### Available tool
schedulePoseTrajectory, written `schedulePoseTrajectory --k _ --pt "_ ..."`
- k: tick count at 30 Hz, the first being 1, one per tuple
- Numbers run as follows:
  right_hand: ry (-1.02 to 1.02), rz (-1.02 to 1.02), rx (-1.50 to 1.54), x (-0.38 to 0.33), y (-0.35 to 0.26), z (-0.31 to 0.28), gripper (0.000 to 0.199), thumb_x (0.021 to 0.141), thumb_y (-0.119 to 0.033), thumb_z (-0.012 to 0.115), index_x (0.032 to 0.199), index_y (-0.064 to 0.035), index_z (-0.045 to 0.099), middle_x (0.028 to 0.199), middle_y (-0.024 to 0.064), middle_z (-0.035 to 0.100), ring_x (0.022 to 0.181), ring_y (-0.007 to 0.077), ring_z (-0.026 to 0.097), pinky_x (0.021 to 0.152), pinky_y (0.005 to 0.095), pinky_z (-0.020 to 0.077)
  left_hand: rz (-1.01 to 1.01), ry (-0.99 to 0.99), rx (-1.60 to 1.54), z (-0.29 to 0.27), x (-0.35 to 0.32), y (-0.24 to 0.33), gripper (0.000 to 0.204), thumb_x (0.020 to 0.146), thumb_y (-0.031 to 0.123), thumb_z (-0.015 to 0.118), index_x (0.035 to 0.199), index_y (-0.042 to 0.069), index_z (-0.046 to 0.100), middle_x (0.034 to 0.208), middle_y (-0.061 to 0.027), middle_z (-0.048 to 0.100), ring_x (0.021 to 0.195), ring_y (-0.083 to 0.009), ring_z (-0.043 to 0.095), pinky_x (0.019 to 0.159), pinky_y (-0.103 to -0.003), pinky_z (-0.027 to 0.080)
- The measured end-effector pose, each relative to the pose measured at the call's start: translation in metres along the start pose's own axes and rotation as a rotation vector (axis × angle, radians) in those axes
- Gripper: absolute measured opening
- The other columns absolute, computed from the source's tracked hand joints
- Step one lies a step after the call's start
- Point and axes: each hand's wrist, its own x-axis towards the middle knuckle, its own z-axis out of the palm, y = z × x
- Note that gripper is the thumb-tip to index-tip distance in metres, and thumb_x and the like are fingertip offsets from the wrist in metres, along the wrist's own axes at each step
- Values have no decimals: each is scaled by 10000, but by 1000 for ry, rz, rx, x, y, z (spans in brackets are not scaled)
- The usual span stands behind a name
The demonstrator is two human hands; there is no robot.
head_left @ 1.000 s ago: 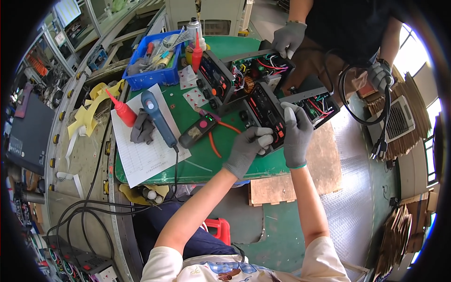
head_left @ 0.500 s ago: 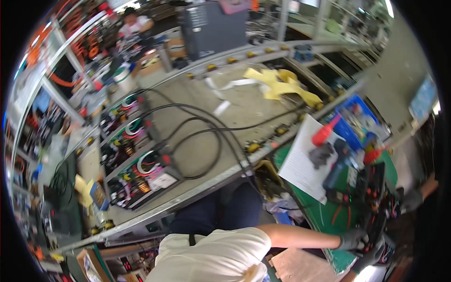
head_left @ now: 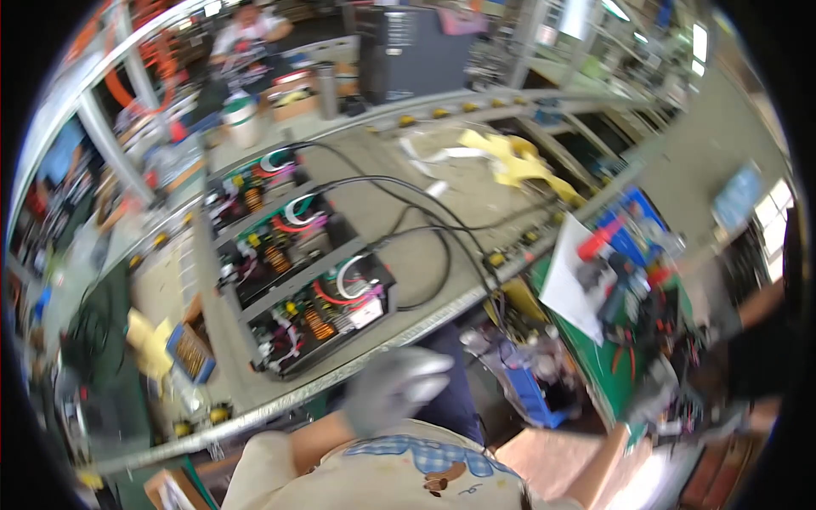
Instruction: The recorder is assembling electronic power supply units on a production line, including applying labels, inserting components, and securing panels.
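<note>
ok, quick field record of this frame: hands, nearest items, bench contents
left hand: grey glove, blurred, low centre, grip unclear
right hand: not clearly visible
nearest: open electronics unit with coils and coloured wires on grey bench
also on bench: two more open units, black cables, yellow sheet
right side: green mat, white paper, blue bin

A grey-gloved hand (head_left: 395,387) hangs blurred over the pale grey bench edge (head_left: 340,374). Just beyond it, the nearest open black unit (head_left: 327,314) shows green board, orange coils, red, white and pink wiring. Black cables (head_left: 425,246) loop past it. Farther off lies yellow paper (head_left: 518,161). Well out to the hand's right: a green mat (head_left: 608,365), white sheet (head_left: 574,280), red-tipped tool (head_left: 599,242), blue bin (head_left: 637,212). Below the hand, a beige shirt with blue-checked collar (head_left: 425,455).
</note>
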Motion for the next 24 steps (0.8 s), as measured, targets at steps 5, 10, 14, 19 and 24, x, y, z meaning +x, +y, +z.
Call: schedulePoseTrajectory --k 5,10,14,19,24 --pt "-271 325 533 -21 -114 91 362 824 -85 652 1153 31 557 1064 89 608 980 155 573 871 262 438 -47 714 379 -162 -69 9 106 776 159 600 793 55 605 801 -56 552 825 -191 517 754 -313 421" --pt "-408 316 659 23 -119 221 273 784 -93 654 1033 -37 556 975 38 605 911 184 569 806 330 434 -273 798 323 -263 -84 -6 205 841 101 542 1009 -10 581 938 -54 527 874 -147 530 801 -262 431" --pt "-559 547 555 59 -82 297 439 748 -99 686 1123 -107 458 1141 70 546 1059 249 526 890 410 404 -335 616 209 -332 -47 -42 233 855 113 620 1052 -11 616 958 -48 546 881 -118 576 790 -254 463" --pt "-361 730 334 75 -37 345 755 780 -184 707 1387 -45 279 1261 140 525 1024 250 577 855 383 470 -210 234 820 -373 45 -112 357 793 228 639 1114 79 590 1058 -113 549 955 -311 567 805 -377 459" --pt "-342 661 261 65 -20 378 511 755 -187 730 1180 -39 487 1013 88 606 812 184 604 672 308 505 -554 -93 1159 -403 136 -186 452 736 212 597 1181 132 584 1201 -119 520 1103 -315 528 924 -401 440"
